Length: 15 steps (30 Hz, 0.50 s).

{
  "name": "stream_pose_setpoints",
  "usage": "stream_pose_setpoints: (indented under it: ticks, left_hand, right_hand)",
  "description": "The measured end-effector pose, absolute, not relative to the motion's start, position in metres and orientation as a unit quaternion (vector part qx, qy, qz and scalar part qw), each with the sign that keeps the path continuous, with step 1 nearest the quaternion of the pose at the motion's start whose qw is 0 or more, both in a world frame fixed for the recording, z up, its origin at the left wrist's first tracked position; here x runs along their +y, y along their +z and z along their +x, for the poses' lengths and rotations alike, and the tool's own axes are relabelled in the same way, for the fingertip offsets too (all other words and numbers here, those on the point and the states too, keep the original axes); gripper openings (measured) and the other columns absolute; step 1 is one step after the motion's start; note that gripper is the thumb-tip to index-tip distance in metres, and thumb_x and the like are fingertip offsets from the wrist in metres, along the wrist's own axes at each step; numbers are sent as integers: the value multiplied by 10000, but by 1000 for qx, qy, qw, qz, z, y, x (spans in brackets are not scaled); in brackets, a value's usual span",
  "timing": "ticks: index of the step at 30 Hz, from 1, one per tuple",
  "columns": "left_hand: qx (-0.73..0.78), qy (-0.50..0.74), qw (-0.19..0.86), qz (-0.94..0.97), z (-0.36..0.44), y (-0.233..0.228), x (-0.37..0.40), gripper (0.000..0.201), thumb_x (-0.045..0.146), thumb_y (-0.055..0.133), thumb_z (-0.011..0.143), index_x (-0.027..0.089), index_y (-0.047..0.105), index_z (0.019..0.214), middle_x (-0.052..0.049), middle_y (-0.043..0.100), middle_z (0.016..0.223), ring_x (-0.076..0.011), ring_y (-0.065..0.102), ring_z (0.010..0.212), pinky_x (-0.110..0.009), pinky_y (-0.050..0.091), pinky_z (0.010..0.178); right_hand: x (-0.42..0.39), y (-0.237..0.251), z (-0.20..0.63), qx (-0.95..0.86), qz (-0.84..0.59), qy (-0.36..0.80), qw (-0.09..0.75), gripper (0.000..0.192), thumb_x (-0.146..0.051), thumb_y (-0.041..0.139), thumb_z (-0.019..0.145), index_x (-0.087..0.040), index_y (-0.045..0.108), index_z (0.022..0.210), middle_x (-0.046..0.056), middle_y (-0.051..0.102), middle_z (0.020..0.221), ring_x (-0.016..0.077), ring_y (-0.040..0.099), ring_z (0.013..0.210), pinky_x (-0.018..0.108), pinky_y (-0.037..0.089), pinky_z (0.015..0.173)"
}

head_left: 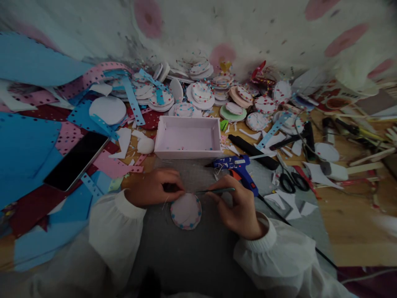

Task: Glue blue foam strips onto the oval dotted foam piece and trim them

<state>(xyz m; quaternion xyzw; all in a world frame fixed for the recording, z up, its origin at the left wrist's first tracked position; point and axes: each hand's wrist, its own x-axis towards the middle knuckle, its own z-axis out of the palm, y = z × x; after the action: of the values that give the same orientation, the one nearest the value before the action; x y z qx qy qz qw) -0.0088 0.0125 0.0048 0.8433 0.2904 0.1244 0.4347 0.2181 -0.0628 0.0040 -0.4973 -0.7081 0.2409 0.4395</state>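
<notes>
A small white disc (186, 212) edged with blue and red beads lies on the grey mat (182, 265). At its upper left rim my left hand (158, 186) is closed in a pinch, with a fine thread (166, 202) trailing below the fingers. My right hand (237, 207), to the right of the disc, grips slim tweezers (221, 191). Their tip points left, close to the disc's top edge and my left fingertips. Whether the tip touches anything is too small to tell.
Beyond my hands stands a pink box (187, 154) with a few beads inside. A blue glue gun (238, 165) and black scissors (291, 182) lie to the right. A phone (76, 161) rests on coloured sheets at left. Stacked beaded discs (201, 93) line the back.
</notes>
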Motion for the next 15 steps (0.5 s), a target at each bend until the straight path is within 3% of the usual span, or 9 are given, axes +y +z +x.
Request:
stream_pose_setpoints:
  ticks: [15]
  left_hand:
    - [298, 137, 440, 836, -8, 5, 12, 119, 234, 613, 836, 160, 694, 791, -30, 643, 742, -127, 594, 702, -221, 441, 659]
  right_hand:
    - [-61, 6, 219, -699, -493, 244, 457, 77, -129, 620, 805, -202, 601, 817, 8, 598, 689, 149, 561, 632, 282, 457, 557]
